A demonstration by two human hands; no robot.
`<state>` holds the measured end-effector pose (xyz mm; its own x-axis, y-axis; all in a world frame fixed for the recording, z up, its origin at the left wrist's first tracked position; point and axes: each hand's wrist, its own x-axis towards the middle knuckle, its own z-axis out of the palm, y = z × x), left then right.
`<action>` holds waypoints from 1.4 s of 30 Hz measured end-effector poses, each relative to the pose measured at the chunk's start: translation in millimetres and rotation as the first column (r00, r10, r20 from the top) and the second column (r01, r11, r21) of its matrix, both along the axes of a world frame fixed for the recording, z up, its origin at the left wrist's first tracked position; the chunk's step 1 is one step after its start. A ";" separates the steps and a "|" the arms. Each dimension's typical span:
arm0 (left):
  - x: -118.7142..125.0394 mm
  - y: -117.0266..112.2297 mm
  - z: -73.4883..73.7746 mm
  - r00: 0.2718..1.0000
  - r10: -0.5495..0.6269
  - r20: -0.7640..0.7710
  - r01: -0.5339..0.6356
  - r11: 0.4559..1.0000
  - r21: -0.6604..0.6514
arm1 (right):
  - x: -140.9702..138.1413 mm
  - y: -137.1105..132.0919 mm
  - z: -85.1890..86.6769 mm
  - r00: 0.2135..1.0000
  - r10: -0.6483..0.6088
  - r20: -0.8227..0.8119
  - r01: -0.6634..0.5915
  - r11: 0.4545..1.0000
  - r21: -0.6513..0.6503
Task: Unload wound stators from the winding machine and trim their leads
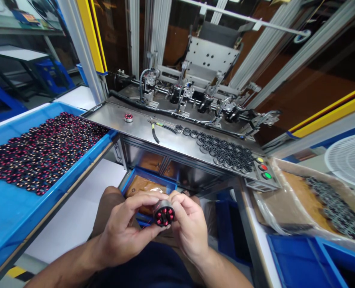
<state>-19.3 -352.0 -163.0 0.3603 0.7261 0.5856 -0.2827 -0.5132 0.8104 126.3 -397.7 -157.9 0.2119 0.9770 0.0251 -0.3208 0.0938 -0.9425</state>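
A motor stator with a grey metal rim and red wire windings sits between my hands above my lap, its wound end facing me. My left hand is closed round its left side, thumb below and fingers above. The fingers of my right hand are bent and pressed against its right edge; their tips are partly hidden. On the metal bench ahead, another stator with red windings stands alone. Cutting pliers with black and yellow-green handles lie right of it, jaws toward the back.
A blue tray full of wound stators is at left. Rows of dark cores stand on the bench beside a button box. Behind is a machine fixture. A lined carton holds grey parts at right; a blue drawer is below.
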 end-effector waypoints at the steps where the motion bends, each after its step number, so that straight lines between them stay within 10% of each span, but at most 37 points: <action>1: -0.1 0.0 0.1 1.000 0.003 0.004 -0.003 1.000 -0.016 | -0.2 -0.4 -0.2 1.000 0.000 -0.006 0.000 1.000 0.006; 15: -2.6 -2.5 0.3 0.997 0.051 -0.064 -0.063 0.977 -0.205 | -2.3 -2.8 1.8 0.998 0.005 -0.064 -0.010 0.998 -0.070; 24: -2.6 -1.0 8.6 0.968 -0.238 0.075 0.249 0.894 -0.374 | 5.0 -1.1 11.1 0.951 -0.178 0.252 0.136 0.975 0.173; 29: 0.7 6.8 12.4 0.884 -0.328 0.333 0.464 0.704 -0.537 | 22.0 -3.4 18.8 0.695 -0.412 0.589 -0.009 0.814 0.581; 34: 8.3 10.9 10.8 0.747 -0.561 0.355 0.591 0.317 -0.742 | 34.8 -5.9 23.7 0.520 -0.509 0.686 -0.184 0.717 0.672; 42: 3.5 8.4 11.4 0.854 -0.451 0.260 0.485 0.508 -0.711 | 57.9 0.7 26.6 0.602 -0.414 0.682 -0.162 0.774 0.613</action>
